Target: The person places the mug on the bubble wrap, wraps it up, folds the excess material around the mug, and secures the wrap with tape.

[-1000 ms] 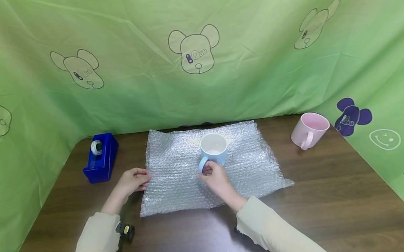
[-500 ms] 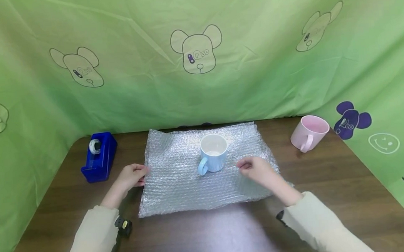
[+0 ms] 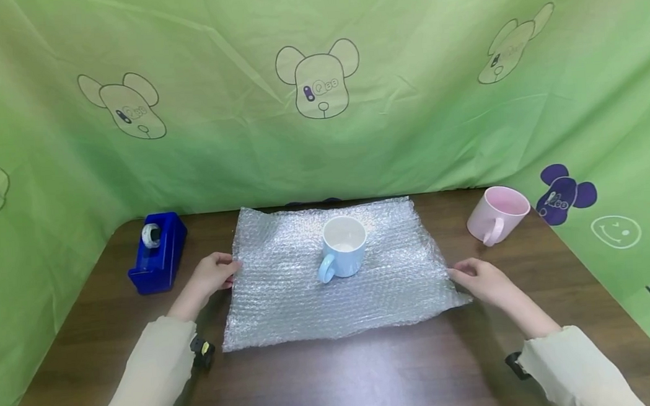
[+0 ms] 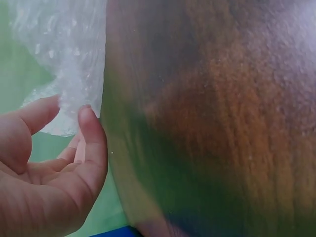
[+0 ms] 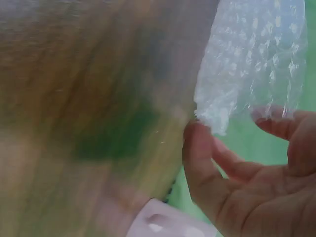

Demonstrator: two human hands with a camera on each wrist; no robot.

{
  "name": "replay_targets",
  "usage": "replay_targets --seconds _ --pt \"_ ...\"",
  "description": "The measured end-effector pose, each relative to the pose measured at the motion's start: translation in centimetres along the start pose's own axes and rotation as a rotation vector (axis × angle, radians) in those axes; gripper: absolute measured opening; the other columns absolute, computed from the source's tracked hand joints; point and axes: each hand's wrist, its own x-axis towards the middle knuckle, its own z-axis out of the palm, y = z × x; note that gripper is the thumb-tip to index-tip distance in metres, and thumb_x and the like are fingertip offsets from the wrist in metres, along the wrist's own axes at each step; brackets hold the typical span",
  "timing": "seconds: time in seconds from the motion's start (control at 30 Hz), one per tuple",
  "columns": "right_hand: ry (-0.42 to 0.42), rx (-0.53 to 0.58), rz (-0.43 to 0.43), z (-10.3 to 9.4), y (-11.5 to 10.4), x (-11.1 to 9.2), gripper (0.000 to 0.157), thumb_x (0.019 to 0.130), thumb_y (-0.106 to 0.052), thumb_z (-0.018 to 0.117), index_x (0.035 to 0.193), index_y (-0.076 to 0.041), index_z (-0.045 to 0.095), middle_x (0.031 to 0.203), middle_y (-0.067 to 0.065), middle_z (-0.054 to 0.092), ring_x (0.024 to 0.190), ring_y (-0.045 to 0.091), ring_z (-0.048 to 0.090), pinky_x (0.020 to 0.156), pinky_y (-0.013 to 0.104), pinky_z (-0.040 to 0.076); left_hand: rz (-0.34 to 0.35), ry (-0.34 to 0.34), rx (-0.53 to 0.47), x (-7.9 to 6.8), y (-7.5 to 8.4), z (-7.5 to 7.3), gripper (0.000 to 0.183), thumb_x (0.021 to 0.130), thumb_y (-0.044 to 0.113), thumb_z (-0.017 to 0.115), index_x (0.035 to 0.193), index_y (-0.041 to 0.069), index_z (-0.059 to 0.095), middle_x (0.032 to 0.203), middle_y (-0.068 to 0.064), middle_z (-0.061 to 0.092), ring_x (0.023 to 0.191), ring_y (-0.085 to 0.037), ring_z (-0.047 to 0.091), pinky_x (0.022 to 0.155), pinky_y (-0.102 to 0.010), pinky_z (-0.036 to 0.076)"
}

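A light blue mug (image 3: 345, 246) with a white inside stands upright on a sheet of bubble wrap (image 3: 292, 304), its handle towards the front left. At the sheet's left edge is my left hand (image 3: 209, 275); the left wrist view shows its thumb and index finger apart, the wrap's edge (image 4: 74, 64) by their tips. My right hand (image 3: 485, 281) is at the right edge of the sheet. Its thumb touches the wrap (image 5: 256, 59) in the right wrist view, and a gap parts the thumb from the bent fingers. Neither hand touches the mug.
A blue tape dispenser (image 3: 158, 253) with a roll of clear tape stands at the left of the brown wooden table (image 3: 336, 388). A pink mug (image 3: 498, 216) is at the back right. Green printed cloth (image 3: 215, 147) hangs behind and at both sides.
My right hand has let go of the blue mug's handle and moved right to the sheet's right edge. The left hand stays by the left edge. The mug has stayed in place.
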Motion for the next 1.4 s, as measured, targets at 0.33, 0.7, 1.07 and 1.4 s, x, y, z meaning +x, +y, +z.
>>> replay_targets --seconds 0.33,0.7,1.07,1.4 --pt "-0.241 0.22 0.109 0.0 1.0 -1.4 0.041 0.098 -0.028 0.049 0.087 0.009 0.063 0.062 -0.001 0.063 0.053 0.005 0.058 0.055 0.024 0.056 0.049 0.026 0.022 0.6 0.2 0.5 0.045 0.099 0.021 0.048 0.132 -0.01 0.043 0.082 -0.003 0.052 0.065 -0.006 0.049 0.059 -0.016 0.049" --pt "-0.194 0.118 0.066 -0.3 0.3 -1.6 0.034 0.096 -0.024 0.056 0.069 -0.002 0.059 0.056 -0.002 0.059 0.048 0.006 0.055 0.049 0.023 0.053 0.076 0.122 0.109 0.8 0.7 0.9 0.035 0.098 0.015 0.049 0.12 -0.012 0.054 0.095 -0.016 0.059 0.07 -0.009 0.051 0.064 -0.02 0.048" --pt "-0.147 0.021 0.013 -0.9 -0.5 -1.7 0.038 0.096 -0.03 0.053 0.064 -0.01 0.051 0.051 -0.006 0.047 0.045 0.007 0.046 0.046 0.024 0.045 0.076 0.124 0.094 0.9 0.7 0.8 0.034 0.098 0.014 0.049 0.121 -0.011 0.054 0.096 -0.015 0.06 0.07 -0.008 0.05 0.065 -0.02 0.048" --pt "-0.106 0.274 -0.036 -1.3 -1.4 -0.9 0.033 0.099 -0.02 0.041 0.071 -0.006 0.053 0.073 0.004 0.067 0.059 0.002 0.06 0.058 0.021 0.054 0.067 0.106 0.108 0.7 1.0 0.9 0.039 0.101 0.017 0.042 0.125 -0.012 0.049 0.11 -0.025 0.058 0.086 -0.021 0.055 0.073 -0.028 0.048"
